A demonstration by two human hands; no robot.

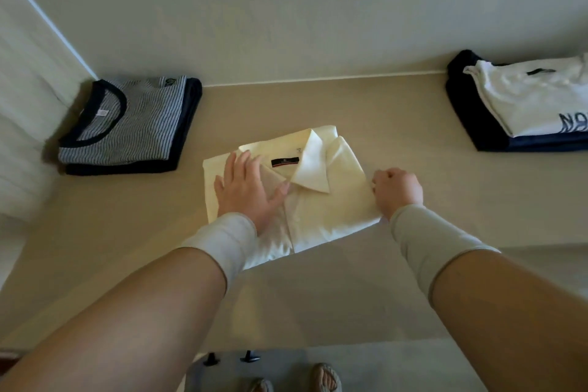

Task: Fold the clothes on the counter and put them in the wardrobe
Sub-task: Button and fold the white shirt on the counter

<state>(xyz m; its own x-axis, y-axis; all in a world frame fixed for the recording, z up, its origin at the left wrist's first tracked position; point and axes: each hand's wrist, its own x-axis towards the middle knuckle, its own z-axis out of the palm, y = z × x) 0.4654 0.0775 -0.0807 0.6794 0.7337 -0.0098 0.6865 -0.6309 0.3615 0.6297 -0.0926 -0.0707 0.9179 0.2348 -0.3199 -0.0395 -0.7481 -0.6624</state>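
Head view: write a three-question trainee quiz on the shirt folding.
1. True or false: the left hand lies flat on the cream shirt.
2. What does the right hand do? A) pinches the shirt's edge B) hangs idle C) lifts the striped top
3. Fill in: the white printed tee lies on a ___ garment.

Key: 1 true; 2 A; 3 dark navy.

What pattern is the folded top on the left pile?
Thin dark-and-pale stripes on the top, navy neckband; head view.
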